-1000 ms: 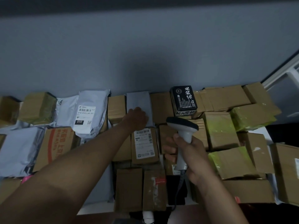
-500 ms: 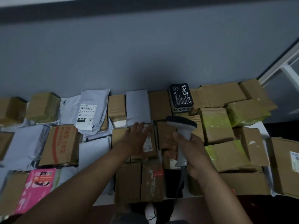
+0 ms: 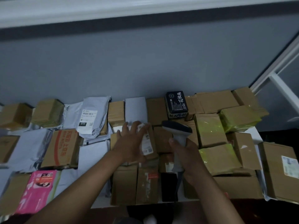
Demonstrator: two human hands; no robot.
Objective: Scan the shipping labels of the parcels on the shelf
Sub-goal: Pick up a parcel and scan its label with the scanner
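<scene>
Risk: our left hand [image 3: 131, 143], fingers spread, covers the label [image 3: 146, 143] on the brown parcel [image 3: 150, 139]; the scanner [image 3: 178, 135], gripped by our right hand [image 3: 188, 157], may misread.

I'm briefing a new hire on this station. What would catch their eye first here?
Probably the two bare arms at centre: the right hand grips a grey handheld barcode scanner, while the left hand lies spread on a brown cardboard parcel with a white label. Next, the bright pink packet at lower left and the black printed box by the wall.
</scene>
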